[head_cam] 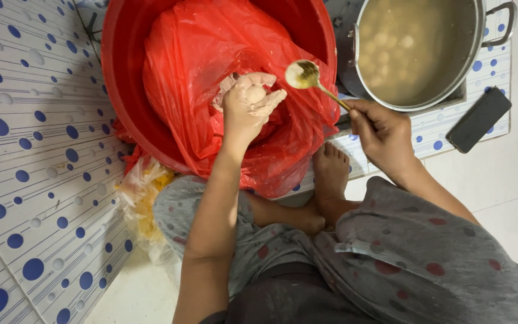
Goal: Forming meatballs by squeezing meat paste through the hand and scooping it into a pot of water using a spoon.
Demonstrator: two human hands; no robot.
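Head view, looking down. What is that left hand (248, 105) doing over the big red tub (118, 90)?

— It is covered in pale paste, and the fingers are curled into a loose fist. A round ball of the paste (255, 93) is poking out of the top of the fist. I think the hand is held that way so the squeeze makes a ball.

— Why is it over the tub?

— The tub has a red plastic bag (193, 54) inside it, and the hand sits right over the middle of the bag. Any paste that drips would land back in the bag, I guess.

— And the right hand (382, 132)?

— Its fingers are closed around the end of a gold spoon (313, 81). The spoon bowl is up next to the ball, not quite touching it. It looks wet, with a bit of white in it.

— What is past the spoon?

— A metal pot (472, 72) at the top right corner of the low spotted platform (433, 129). It holds cloudy water with pale round balls (391, 45) floating in it. The pot stands just beside the tub, so it is easy to reach.

— Anything else?

— A dark phone (478, 120) lies at the right edge of the platform, away from the wet stuff. A clear bag with yellow bits (142, 198) sits on the floor by the tub's near edge. The person's bare foot (330, 171) rests against the platform.
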